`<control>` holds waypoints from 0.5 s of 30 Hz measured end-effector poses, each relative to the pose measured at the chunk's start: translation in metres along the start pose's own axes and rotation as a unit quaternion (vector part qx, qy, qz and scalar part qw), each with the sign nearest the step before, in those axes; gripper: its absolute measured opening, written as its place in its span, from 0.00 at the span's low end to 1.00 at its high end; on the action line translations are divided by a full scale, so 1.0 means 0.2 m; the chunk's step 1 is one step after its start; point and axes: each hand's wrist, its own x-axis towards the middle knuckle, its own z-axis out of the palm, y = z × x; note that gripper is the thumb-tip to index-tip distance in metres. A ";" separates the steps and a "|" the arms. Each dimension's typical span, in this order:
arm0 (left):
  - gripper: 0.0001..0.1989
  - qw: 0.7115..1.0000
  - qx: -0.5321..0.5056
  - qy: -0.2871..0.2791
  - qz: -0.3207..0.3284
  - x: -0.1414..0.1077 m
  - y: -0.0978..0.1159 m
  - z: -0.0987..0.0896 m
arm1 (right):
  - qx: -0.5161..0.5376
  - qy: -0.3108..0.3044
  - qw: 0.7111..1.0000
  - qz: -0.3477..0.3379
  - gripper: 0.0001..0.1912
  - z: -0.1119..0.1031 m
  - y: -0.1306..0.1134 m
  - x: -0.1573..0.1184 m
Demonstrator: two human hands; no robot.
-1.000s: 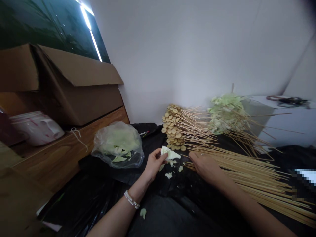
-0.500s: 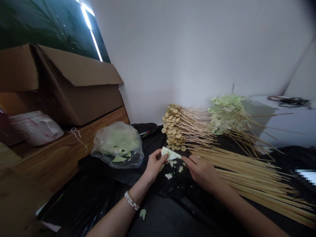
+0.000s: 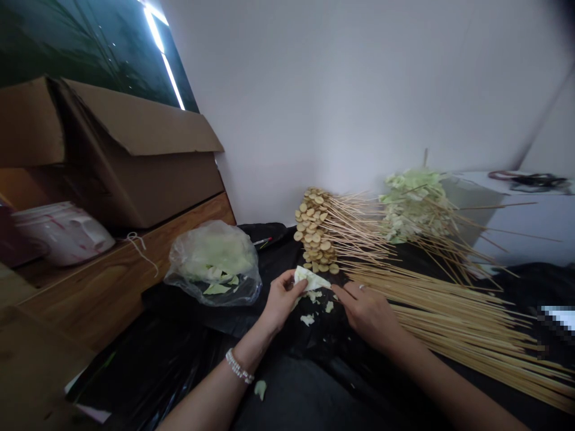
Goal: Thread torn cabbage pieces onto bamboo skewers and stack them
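A folded piece of pale cabbage leaf (image 3: 312, 279) is pinched at its left end between the thumb and fingers of my left hand (image 3: 284, 294). My right hand (image 3: 369, 312) has its fingers closed at the leaf's narrow right tip. Whether a skewer lies within those fingers is hidden. Small cabbage scraps (image 3: 308, 319) lie below the leaf on the black plastic sheet (image 3: 287, 383). Bare wooden skewers (image 3: 458, 335) spread out beside and beyond my right hand. Just past the leaf is a stack of skewered round slices (image 3: 314, 230), pale brown.
A clear plastic bag (image 3: 213, 263) with cabbage leaves sits at the left. Skewered cabbage (image 3: 415, 206) is piled at the back right. An open cardboard box (image 3: 157, 185) and a whitish plastic jar (image 3: 65, 233) stand on the wooden surface (image 3: 121, 269). A wall (image 3: 336, 90) closes the back.
Both hands keep almost the same hold and place on the cabbage leaf. Only the camera view has shifted slightly.
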 end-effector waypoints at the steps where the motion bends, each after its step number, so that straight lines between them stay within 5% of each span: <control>1: 0.18 1.000 -0.005 -0.005 -0.002 0.00 0.00 0.00 | 0.001 0.003 1.000 0.000 0.18 0.00 0.00 0.00; 15: 0.18 0.998 0.043 -0.039 0.024 -0.02 0.00 0.02 | -0.035 0.012 0.999 -0.024 0.17 -0.01 -0.02 0.00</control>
